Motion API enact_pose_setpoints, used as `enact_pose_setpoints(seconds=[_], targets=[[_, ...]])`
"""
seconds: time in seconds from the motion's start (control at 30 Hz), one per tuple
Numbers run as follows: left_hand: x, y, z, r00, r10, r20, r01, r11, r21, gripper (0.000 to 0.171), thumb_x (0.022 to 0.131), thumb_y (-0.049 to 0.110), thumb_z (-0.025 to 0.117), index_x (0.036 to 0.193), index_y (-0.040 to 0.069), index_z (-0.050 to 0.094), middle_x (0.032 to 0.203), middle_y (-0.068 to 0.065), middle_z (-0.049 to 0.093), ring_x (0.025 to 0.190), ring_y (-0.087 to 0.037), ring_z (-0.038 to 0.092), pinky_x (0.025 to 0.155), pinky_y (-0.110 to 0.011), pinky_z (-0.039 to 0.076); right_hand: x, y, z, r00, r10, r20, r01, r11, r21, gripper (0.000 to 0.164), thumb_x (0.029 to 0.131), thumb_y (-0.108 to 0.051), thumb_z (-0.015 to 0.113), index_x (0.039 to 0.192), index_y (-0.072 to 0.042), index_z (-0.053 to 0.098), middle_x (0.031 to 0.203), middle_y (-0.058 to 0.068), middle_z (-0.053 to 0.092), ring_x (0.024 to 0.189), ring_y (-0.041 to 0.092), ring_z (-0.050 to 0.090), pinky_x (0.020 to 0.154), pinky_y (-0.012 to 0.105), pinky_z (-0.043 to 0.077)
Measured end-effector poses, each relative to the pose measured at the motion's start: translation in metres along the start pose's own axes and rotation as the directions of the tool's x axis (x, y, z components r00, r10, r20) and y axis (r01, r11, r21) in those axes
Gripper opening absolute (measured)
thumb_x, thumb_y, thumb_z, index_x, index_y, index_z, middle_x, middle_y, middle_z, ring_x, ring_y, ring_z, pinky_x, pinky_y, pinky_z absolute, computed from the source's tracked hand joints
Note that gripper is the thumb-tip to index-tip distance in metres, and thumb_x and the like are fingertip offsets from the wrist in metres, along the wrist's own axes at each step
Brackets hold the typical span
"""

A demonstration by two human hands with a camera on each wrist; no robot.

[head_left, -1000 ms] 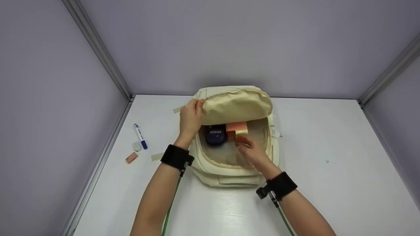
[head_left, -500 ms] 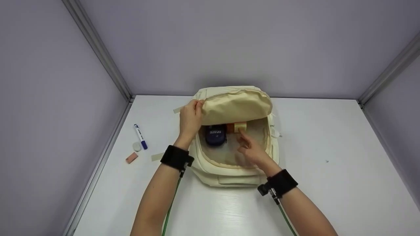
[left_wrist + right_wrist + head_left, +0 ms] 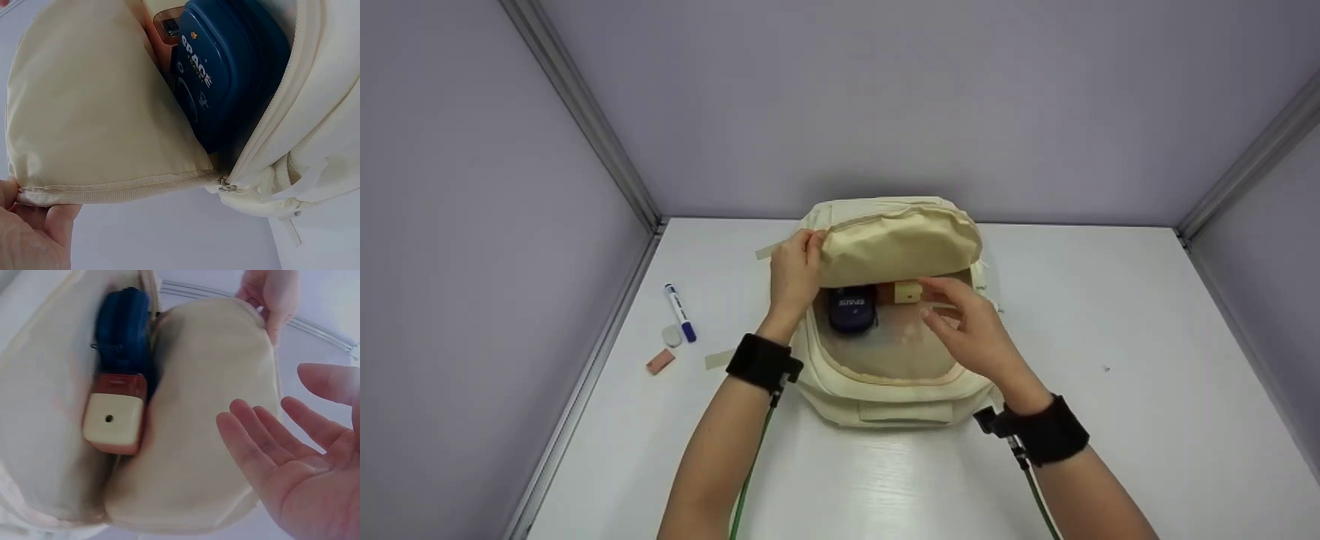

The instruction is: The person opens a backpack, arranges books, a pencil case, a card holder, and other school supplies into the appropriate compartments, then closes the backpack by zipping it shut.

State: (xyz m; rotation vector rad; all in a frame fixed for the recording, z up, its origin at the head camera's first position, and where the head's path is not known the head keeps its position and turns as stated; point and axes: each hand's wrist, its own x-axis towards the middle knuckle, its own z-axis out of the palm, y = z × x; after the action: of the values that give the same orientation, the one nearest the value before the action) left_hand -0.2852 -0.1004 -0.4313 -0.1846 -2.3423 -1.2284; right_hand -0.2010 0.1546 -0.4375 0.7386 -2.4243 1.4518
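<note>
A cream backpack (image 3: 906,411) lies unzipped on the table. My left hand (image 3: 796,274) pinches the edge of its raised flap (image 3: 901,246) at the left side. Inside sits a navy zip case (image 3: 852,312) printed "SPACE". Beside the case is an orange and cream pencil sharpener (image 3: 114,419), its cream face showing a round hole; the flap partly covers both in the head view. My right hand (image 3: 976,336) is over the bag's right side, close to the sharpener. Its fingers are spread and hold nothing, as the right wrist view (image 3: 298,455) shows.
To the left on the white table lie a blue-capped marker (image 3: 681,313), a small whitish round piece (image 3: 672,335) and a pinkish eraser-like block (image 3: 661,361). Tape strips (image 3: 719,359) stick out beside the bag. Walls stand at the back and sides.
The pencil sharpener has gone farther back under the flap, its cream face now toward me. My right hand has let go of it and drawn back rightward. The left hand stays put.
</note>
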Motion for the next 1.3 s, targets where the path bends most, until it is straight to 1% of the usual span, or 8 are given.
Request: enact_pose_setpoints(seconds=[0.1,0.2,0.3,0.47,0.7,0.97,1.2,1.3], targets=[[0.000,0.000,-0.001,1.000,-0.002,-0.003,0.002,1.000,-0.002,0.023,0.101,0.015,0.057,0.095,-0.002,0.071,0.072,-0.004,0.059,0.063,-0.018,0.051,0.060,-0.035,0.044,0.006,-0.003,-0.007,0.983,-0.128,-0.133,0.108,0.983,-0.148,0.040,0.091,0.004,0.066,0.130,0.003,0.057,0.126,0.016,0.057,0.115,0.029,0.057,0.092,0.041,0.048],[0.000,-0.001,-0.003,1.000,-0.004,0.009,0.004,1.000,-0.011,0.023,0.101,0.015,0.057,0.096,-0.002,0.071,0.075,-0.007,0.062,0.065,-0.020,0.054,0.063,-0.037,0.046,0.010,0.003,-0.011,0.954,-0.189,-0.232,0.118,0.951,-0.286,0.047,0.091,0.003,0.066,0.136,0.003,0.052,0.136,0.020,0.049,0.125,0.029,0.049,0.097,0.044,0.043],[-0.001,-0.003,-0.005,0.999,-0.005,0.049,0.006,1.000,-0.020,0.024,0.102,0.017,0.056,0.098,-0.001,0.071,0.078,-0.007,0.064,0.066,-0.019,0.054,0.064,-0.036,0.046,0.013,0.011,-0.013,0.946,-0.174,-0.273,0.070,0.934,-0.351,0.054,0.094,-0.001,0.064,0.144,0.001,0.044,0.147,0.023,0.038,0.136,0.033,0.037,0.103,0.050,0.037],[-0.004,-0.007,-0.012,0.985,-0.015,0.172,0.024,0.998,-0.053,0.029,0.103,0.024,0.054,0.098,0.000,0.071,0.071,-0.002,0.059,0.061,-0.015,0.049,0.059,-0.031,0.042,0.012,0.027,-0.015,0.965,-0.065,-0.255,-0.028,0.938,-0.345,0.057,0.100,-0.007,0.055,0.152,-0.004,0.032,0.155,0.021,0.028,0.142,0.035,0.028,0.109,0.052,0.029],[-0.015,-0.015,-0.022,0.939,0.032,0.342,0.016,0.991,-0.136,0.026,0.102,0.024,0.055,0.099,0.003,0.072,0.072,0.004,0.054,0.065,-0.012,0.047,0.062,-0.028,0.040,0.009,0.039,-0.017,0.967,-0.031,-0.252,-0.040,0.961,-0.274,0.047,0.101,-0.007,0.054,0.146,0.000,0.041,0.140,0.021,0.047,0.126,0.032,0.048,0.104,0.050,0.036],[-0.036,-0.022,-0.029,0.877,0.111,0.467,-0.018,0.980,-0.200,0.025,0.101,0.025,0.058,0.096,0.005,0.073,0.086,-0.001,0.067,0.074,-0.013,0.055,0.068,-0.030,0.046,-0.005,0.048,-0.020,0.974,-0.053,-0.221,-0.003,0.969,-0.248,0.022,0.090,0.003,0.067,0.112,0.001,0.068,0.112,0.014,0.066,0.101,0.028,0.063,0.090,0.045,0.046],[-0.048,-0.028,-0.031,0.813,0.118,0.571,0.034,0.968,-0.248,0.021,0.093,0.028,0.070,0.100,0.009,0.076,0.095,0.000,0.071,0.090,-0.014,0.065,0.086,-0.042,0.050,-0.026,0.053,-0.023,0.984,-0.006,-0.181,-0.036,0.972,-0.231,0.024,0.086,0.007,0.071,0.108,-0.003,0.074,0.115,0.014,0.066,0.110,0.030,0.061,0.091,0.045,0.046],[-0.053,-0.028,-0.027,0.791,0.101,0.604,0.051,0.972,-0.229,0.026,0.092,0.031,0.071,0.105,0.009,0.074,0.100,0.001,0.070,0.088,-0.017,0.065,0.083,-0.043,0.051,-0.034,0.054,-0.023,0.993,0.015,-0.121,-0.044,0.971,-0.237,0.024,0.087,0.004,0.071,0.109,-0.004,0.074,0.118,0.015,0.065,0.114,0.033,0.059,0.091,0.047,0.047]])
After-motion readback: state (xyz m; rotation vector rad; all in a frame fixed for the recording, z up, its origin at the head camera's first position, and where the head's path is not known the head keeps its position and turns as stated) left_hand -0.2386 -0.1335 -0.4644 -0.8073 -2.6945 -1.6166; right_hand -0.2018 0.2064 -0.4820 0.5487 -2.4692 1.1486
